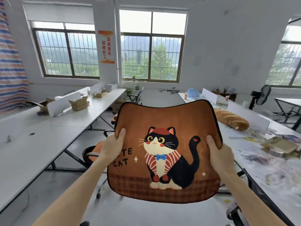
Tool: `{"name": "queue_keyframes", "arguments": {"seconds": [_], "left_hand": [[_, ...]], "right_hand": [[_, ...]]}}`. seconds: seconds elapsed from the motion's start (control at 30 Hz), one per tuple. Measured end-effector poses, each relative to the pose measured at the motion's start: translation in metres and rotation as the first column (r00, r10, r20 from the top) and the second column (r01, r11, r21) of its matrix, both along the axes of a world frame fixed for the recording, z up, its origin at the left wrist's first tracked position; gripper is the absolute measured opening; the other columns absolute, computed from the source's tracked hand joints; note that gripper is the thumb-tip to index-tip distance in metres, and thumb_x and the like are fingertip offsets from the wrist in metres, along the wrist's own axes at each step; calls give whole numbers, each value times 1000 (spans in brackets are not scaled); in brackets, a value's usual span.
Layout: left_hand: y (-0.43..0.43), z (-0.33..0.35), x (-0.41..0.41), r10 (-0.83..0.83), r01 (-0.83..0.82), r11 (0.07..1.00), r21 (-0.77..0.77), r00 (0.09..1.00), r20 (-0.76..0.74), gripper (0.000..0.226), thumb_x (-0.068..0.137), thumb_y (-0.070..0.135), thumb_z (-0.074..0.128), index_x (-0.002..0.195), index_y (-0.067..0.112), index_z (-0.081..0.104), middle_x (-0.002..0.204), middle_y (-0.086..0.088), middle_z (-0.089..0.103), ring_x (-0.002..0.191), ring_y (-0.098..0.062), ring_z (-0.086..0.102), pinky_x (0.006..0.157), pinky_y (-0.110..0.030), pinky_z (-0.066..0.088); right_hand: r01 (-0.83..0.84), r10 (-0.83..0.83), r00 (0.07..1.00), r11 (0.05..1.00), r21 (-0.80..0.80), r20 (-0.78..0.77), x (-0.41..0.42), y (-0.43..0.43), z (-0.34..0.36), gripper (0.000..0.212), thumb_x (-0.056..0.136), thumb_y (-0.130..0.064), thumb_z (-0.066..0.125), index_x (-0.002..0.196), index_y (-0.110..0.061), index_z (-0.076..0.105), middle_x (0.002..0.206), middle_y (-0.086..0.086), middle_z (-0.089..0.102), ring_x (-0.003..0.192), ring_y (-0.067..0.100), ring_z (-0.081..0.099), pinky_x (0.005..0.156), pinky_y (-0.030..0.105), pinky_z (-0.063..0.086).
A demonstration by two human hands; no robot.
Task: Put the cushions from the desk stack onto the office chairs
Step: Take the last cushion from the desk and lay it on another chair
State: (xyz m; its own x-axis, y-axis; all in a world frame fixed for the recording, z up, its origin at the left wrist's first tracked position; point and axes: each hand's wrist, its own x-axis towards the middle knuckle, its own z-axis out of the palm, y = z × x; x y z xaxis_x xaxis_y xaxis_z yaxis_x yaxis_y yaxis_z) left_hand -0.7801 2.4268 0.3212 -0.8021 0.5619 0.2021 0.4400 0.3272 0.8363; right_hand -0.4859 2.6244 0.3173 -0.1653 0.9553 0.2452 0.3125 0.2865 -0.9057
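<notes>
A long white desk [48, 128] runs along the left side and a cluttered desk [263, 170] along the right side, with an aisle between them. Over this aisle, near to me, I hold the brown cushion [166, 121] with a cat picture in the air, its printed face turned to me. Lower left of it stands an office chair [86, 154] that carries an orange cushion [97, 148]. My left hand [112, 144] pinches the brown cushion's left edge and my right hand [218, 152] pinches its right edge, with each thumb on the front and the other fingers hidden behind.
</notes>
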Motion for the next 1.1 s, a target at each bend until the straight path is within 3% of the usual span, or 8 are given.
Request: {"name": "queue_keyframes", "arguments": {"seconds": [0.1, 0.27, 0.43, 0.53, 0.67, 0.87, 1.0, 1.1], "left_hand": [[57, -4, -37, -19, 19, 1000, -18, 1000, 8, 68, 100, 60, 35, 86, 2, 68, 71, -13, 66, 75, -30, 66, 62, -32, 45], [160, -14, -108, -11, 11, 1000, -16, 1000, -10, 70, 99, 62, 36, 94, 1, 70, 87, -20, 72, 78, -29, 68, 64, -30, 48], [256, -6, -172, 56, -56, 998, -41, 998, -6, 69, 98, 65, 35, 92, 7, 71, 81, -14, 72, 75, -26, 67, 72, -36, 51], [311, -3, -213, 80, -80, 996, -45, 997, 15, 71, 98, 66, 33, 89, 6, 70, 74, -11, 70, 71, -27, 67, 68, -36, 51], [359, -4, -257, 116, -115, 993, -39, 993, 20, 68, 99, 64, 34, 92, 7, 71, 83, -13, 72, 76, -26, 68, 67, -31, 48], [472, -20, -345, 111, -110, 993, -41, 994, 26, 61, 101, 58, 37, 90, 8, 70, 85, -13, 71, 74, -18, 62, 61, -25, 41], [551, -26, -415, 93, -91, 995, -30, 995, 48, 63, 101, 58, 37, 87, 7, 71, 81, -13, 71, 80, -24, 66, 70, -32, 47], [616, -22, -469, 62, -61, 998, -21, 996, 68, 59, 100, 61, 37, 91, 15, 71, 84, -7, 71, 82, -20, 64, 73, -35, 46]], "right_hand": [[3, -3, 1000, 1000, -12, -22, -33, 54, -9, 47, 98, -58, 54, 94, -16, 74, 82, 3, 72, 82, 30, 67, 84, 51, 56], [-37, 33, 996, 998, -46, -78, -100, 157, -25, 35, 98, -53, 56, 97, -21, 72, 84, -3, 70, 83, 25, 66, 85, 45, 53], [-89, 83, 992, 994, -58, -98, -170, 262, -16, 37, 99, -52, 56, 91, -20, 72, 81, -1, 71, 81, 23, 67, 77, 39, 51], [-124, 118, 988, 990, -60, -103, -219, 329, -6, 36, 97, -57, 55, 97, -24, 72, 86, -4, 71, 86, 23, 67, 84, 42, 52], [-171, 165, 981, 984, -57, -103, -266, 381, -3, 31, 99, -50, 56, 95, -23, 69, 84, -6, 68, 82, 16, 63, 78, 36, 45], [-145, 142, 987, 988, -49, -72, -364, 495, -22, 26, 99, -51, 57, 97, -28, 70, 89, -5, 71, 94, 28, 67, 94, 48, 53], [-124, 121, 990, 991, -41, -70, -427, 568, -25, 30, 100, -49, 55, 101, -22, 70, 84, -10, 65, 93, 29, 62, 93, 42, 49], [-110, 107, 991, 993, -39, -78, -475, 621, -19, 28, 101, -48, 54, 97, -23, 67, 85, -9, 65, 90, 27, 61, 91, 41, 48]]}}
